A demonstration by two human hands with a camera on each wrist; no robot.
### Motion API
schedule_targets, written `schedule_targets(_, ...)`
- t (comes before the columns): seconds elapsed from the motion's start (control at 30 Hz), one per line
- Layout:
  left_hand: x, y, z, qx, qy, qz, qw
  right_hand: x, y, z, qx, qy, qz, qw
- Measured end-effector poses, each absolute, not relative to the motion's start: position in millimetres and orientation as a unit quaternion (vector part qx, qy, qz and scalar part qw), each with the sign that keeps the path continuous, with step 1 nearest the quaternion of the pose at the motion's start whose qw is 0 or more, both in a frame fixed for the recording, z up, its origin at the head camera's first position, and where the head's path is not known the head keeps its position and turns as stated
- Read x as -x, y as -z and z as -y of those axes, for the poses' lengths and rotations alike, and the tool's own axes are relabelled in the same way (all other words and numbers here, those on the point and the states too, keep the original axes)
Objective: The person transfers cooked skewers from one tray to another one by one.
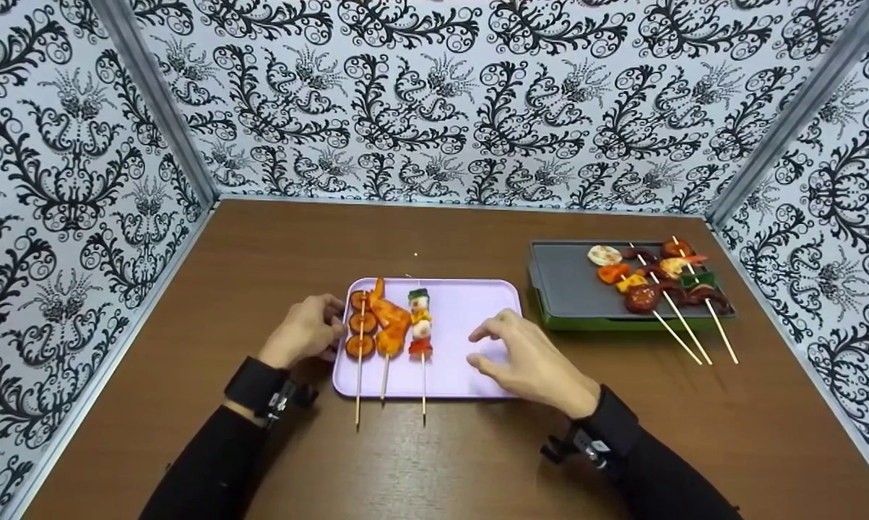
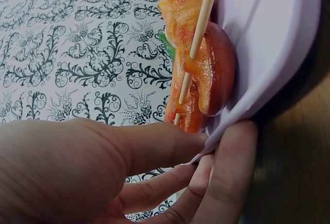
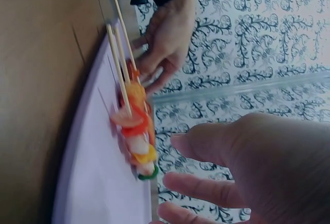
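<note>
The left hand (image 1: 305,331) pinched the rim of the lilac tray (image 1: 470,310) between thumb and fingers, at the tray's nine o'clock edge. From that hand, the round-slice skewer (image 1: 362,323), wing skewer (image 1: 392,325) and vegetable skewer (image 1: 420,328) lay on the tray toward three o'clock. The right hand (image 1: 532,361), thumb and fingers well parted, held nothing; the vegetable skewer lay between nine and ten o'clock from it, the loaded grill (image 1: 564,282) between one and two.
</note>
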State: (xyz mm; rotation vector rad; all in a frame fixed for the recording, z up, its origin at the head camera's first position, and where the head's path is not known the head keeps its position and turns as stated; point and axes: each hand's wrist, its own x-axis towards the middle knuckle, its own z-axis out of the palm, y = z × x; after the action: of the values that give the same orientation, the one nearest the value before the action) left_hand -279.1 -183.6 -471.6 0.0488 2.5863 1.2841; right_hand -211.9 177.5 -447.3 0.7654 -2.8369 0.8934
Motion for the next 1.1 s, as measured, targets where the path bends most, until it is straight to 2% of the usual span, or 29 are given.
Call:
schedule_targets(0.3, 278.6, 471.2, 183.4, -0.030, -0.416, -0.902, 0.110, 211.0, 442.4, -203.3, -0.228, -0.262, 0.934, 0.084)
schedule_targets(1.1, 277.7, 470.3, 182.0, -0.019, -0.439, -0.890, 0.125, 206.0, 426.9, -280.7, -0.158, -0.250, 0.939, 0.172)
